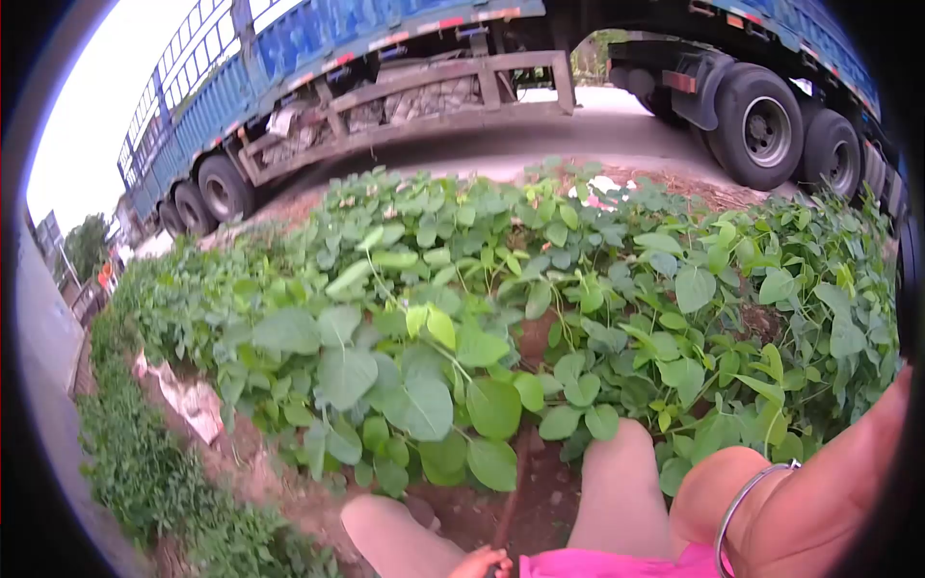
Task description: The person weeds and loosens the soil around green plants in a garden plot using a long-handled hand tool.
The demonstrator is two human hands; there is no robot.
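Note:
At the bottom edge, my left hand (483,564) is only partly seen, with its fingers closed around the near end of a thin brown stick (514,491). The stick runs forward between my knees, and its far end is lost under the leaves. On the right, close to the camera, my right hand (831,477) is raised past the frame's edge, with a silver bangle (738,508) at the wrist. Its fingers are out of sight. Broad-leaved green plants (414,395) grow thickly right before my knees.
A blue truck (318,48) with large wheels (766,125) stands across the far side on the road (501,149). To the left, a whitish torn sack (193,400) lies on bare soil (265,482). White scraps (607,185) show behind the plants.

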